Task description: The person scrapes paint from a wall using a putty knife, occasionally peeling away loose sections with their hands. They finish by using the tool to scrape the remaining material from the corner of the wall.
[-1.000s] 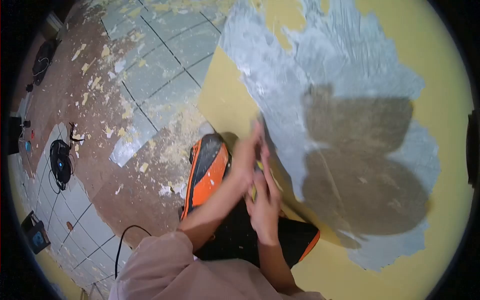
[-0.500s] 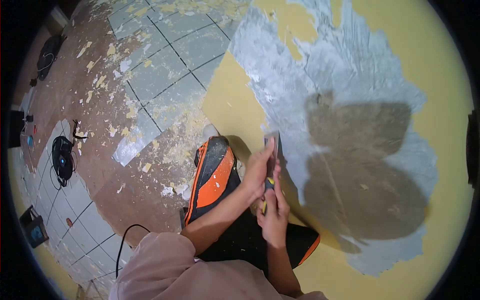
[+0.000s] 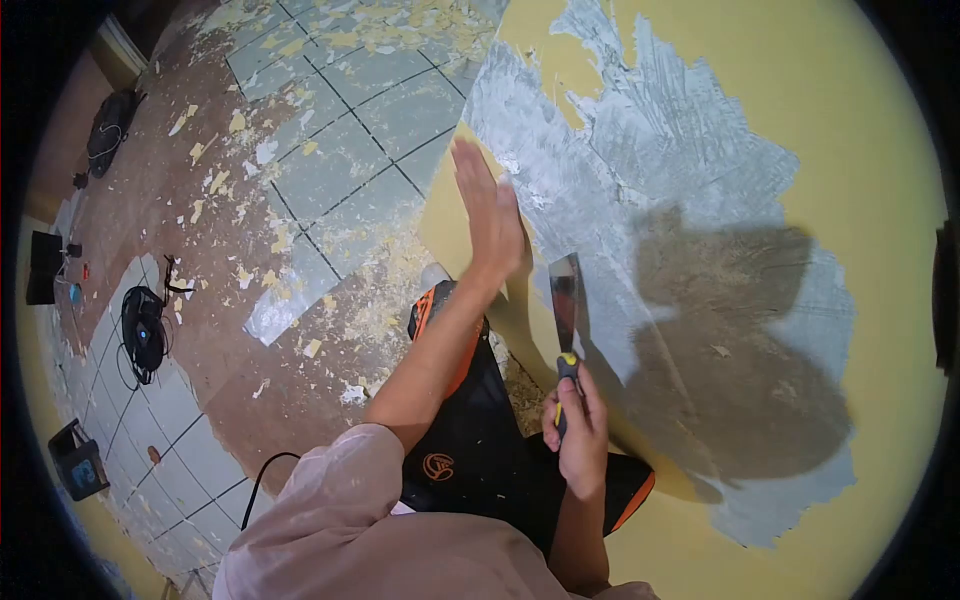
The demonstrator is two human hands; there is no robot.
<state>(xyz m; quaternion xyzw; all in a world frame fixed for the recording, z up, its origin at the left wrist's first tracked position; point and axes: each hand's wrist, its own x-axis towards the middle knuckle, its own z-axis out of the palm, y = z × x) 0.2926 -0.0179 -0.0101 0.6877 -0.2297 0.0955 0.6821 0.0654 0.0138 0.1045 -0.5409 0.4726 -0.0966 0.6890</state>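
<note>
Right hand [image 3: 580, 425] wrapped round the scraper [image 3: 566, 318] I've got, left hand [image 3: 493, 225] open above-left of it, grey patch [image 3: 620, 240] behind its blade

Narrow gap lay between left hand [image 3: 492, 228] and scraper [image 3: 565, 305], mid-frame. Yellow wall [image 3: 865, 190] with grey patch [image 3: 720, 130] bounded movement across right of frame. Dark-clad legs [image 3: 485, 440] blocked lower centre. Widest room for hands ran over grey tiles [image 3: 375, 95] and brown floor [image 3: 225, 370], upper left to centre left, among loose flakes [image 3: 265, 153]. Black corded bundle [image 3: 145, 335] obstructed left side; black cable [image 3: 257, 480] arched beside sleeve [image 3: 345, 475], lower left.
</note>
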